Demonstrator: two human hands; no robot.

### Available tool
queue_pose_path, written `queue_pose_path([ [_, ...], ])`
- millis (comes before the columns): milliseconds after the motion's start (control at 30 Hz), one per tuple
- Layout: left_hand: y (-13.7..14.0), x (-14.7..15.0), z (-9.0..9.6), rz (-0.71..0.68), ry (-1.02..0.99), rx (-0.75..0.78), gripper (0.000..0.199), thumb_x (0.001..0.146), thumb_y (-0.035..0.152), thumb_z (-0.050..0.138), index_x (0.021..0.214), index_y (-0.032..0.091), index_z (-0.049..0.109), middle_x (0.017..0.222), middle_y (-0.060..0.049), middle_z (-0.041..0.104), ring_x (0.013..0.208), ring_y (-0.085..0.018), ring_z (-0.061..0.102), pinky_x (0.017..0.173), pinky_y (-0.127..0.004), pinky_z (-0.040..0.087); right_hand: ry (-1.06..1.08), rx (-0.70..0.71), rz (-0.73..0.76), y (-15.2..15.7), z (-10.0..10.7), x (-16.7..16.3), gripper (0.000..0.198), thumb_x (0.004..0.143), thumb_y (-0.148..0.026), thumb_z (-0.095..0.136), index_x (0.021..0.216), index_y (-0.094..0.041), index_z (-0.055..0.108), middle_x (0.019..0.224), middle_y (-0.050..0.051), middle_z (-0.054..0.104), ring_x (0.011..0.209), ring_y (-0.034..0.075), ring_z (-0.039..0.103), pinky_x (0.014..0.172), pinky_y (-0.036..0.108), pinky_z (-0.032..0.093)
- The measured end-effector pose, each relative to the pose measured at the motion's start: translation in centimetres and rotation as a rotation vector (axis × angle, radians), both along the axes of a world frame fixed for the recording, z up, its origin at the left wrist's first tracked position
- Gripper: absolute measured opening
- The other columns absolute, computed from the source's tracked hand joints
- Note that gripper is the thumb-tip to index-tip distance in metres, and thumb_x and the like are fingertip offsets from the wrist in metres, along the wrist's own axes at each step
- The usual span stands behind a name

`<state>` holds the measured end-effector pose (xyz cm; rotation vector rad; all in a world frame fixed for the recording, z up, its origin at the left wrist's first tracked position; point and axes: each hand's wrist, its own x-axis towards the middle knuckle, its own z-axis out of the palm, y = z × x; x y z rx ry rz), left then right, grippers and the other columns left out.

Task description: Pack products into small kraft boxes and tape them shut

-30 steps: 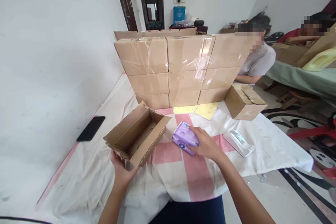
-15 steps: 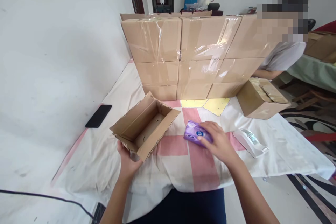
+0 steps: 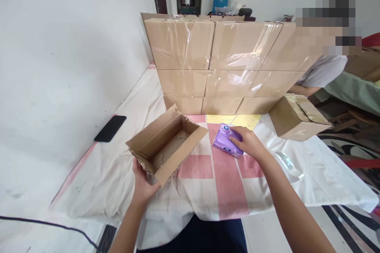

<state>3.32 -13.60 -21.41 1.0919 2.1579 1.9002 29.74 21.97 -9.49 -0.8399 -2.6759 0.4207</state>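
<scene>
My left hand point(image 3: 144, 182) is closed round the near lower corner of an open cardboard box point(image 3: 169, 136), which is tilted so that its bare inside faces me. To the right of the box, my right hand point(image 3: 247, 141) grips a purple tissue pack point(image 3: 227, 139) by its right side, fingers over the back edge and thumb across its face. The pack is apart from the box, over the pink stripes of the cloth. Part of my left fingers is hidden behind the box.
Taped cardboard boxes point(image 3: 231, 53) form a wall at the back. A closed box point(image 3: 299, 116) stands at the right, near a white and clear object point(image 3: 287, 166) partly behind my forearm. A black phone point(image 3: 109, 128) lies left on the tablecloth point(image 3: 97, 182). A person point(image 3: 320, 71) is behind the boxes.
My right hand has moved slightly up and away from me, tipping the purple tissue pack so that more of its face shows. My left hand keeps its hold on the box.
</scene>
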Motion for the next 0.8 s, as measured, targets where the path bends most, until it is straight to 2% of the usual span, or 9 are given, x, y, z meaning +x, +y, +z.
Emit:
queue_pose_path([
  [133,0.0,-0.1,-0.3,-0.030,-0.029,0.023,0.138,0.055,0.047,0.092,0.158,0.033,0.001,0.163,-0.016,0.019,0.147,-0.038,0.035,0.117,-0.057,0.038,-0.117,0.056,0.018,-1.0,-0.5,-0.2,0.067,0.084,-0.056,0.066,0.141,-0.024,0.057,0.147,0.013,0.054,0.133,0.038,0.050,0.109,0.055,0.039],
  [200,-0.1,-0.1,-0.5,-0.055,-0.047,0.040,0.136,0.057,0.051,0.090,0.158,0.034,0.001,0.164,-0.016,0.019,0.146,-0.039,0.037,0.115,-0.057,0.039,-0.172,0.085,0.019,-1.4,-0.3,-0.5,0.072,0.080,-0.058,0.069,0.142,-0.025,0.054,0.151,0.014,0.049,0.134,0.040,0.047,0.108,0.057,0.037],
  [267,-0.1,-0.1,-0.8,-0.066,-0.058,0.041,0.138,0.055,0.052,0.091,0.158,0.035,0.000,0.164,-0.016,0.018,0.147,-0.040,0.035,0.116,-0.058,0.039,-0.216,0.102,0.016,-1.7,0.1,-0.7,0.064,0.080,-0.056,0.068,0.135,-0.025,0.056,0.148,0.014,0.051,0.127,0.039,0.052,0.102,0.055,0.041],
  [367,0.0,-0.1,-0.9,-0.090,-0.057,0.036,0.144,0.052,0.049,0.094,0.159,0.035,0.000,0.165,-0.016,0.017,0.150,-0.041,0.028,0.117,-0.060,0.037,-0.280,0.119,0.008,-2.0,0.8,-1.2,0.045,0.081,-0.053,0.067,0.112,-0.023,0.060,0.136,0.014,0.058,0.112,0.035,0.059,0.090,0.049,0.046],
  [467,0.1,0.1,-0.4,-0.141,-0.031,0.064,0.138,0.055,0.046,0.094,0.160,0.036,0.004,0.164,-0.015,0.020,0.147,-0.042,0.034,0.115,-0.059,0.041,-0.306,0.131,-0.002,-2.1,1.3,-1.5,0.035,0.079,-0.051,0.068,0.096,-0.023,0.058,0.122,0.013,0.063,0.100,0.032,0.062,0.081,0.044,0.047],
  [600,0.2,0.4,0.7,-0.181,-0.023,0.085,0.126,0.062,0.045,0.090,0.160,0.037,0.012,0.162,-0.012,0.027,0.143,-0.040,0.042,0.115,-0.058,0.043,-0.236,0.070,0.020,-1.3,2.2,-0.9,0.035,0.077,-0.051,0.069,0.094,-0.023,0.057,0.106,0.010,0.067,0.092,0.029,0.064,0.076,0.040,0.048],
  [700,0.1,0.4,1.4,-0.178,-0.020,0.070,0.121,0.063,0.046,0.088,0.160,0.036,0.015,0.162,-0.011,0.030,0.143,-0.040,0.041,0.117,-0.058,0.041,-0.095,0.025,-0.083,-0.2,5.0,0.3,0.053,0.071,-0.064,0.072,0.103,-0.023,0.060,0.101,0.012,0.070,0.083,0.029,0.066,0.070,0.041,0.051],
  [767,0.0,0.3,1.8,-0.220,-0.017,0.054,0.121,0.065,0.042,0.086,0.161,0.034,0.014,0.162,-0.011,0.029,0.146,-0.040,0.038,0.120,-0.058,0.037,0.052,0.083,-0.134,-0.5,8.1,0.7,0.071,0.068,-0.076,0.071,0.113,-0.022,0.062,0.102,0.016,0.070,0.080,0.031,0.066,0.068,0.044,0.052],
  [800,-0.1,0.3,1.9,-0.255,-0.016,0.049,0.120,0.066,0.040,0.086,0.161,0.033,0.013,0.163,-0.011,0.028,0.148,-0.040,0.035,0.121,-0.058,0.035,0.144,0.152,-0.113,-1.1,10.0,0.7,0.079,0.068,-0.081,0.068,0.120,-0.022,0.061,0.105,0.018,0.070,0.084,0.032,0.067,0.072,0.047,0.052],
])
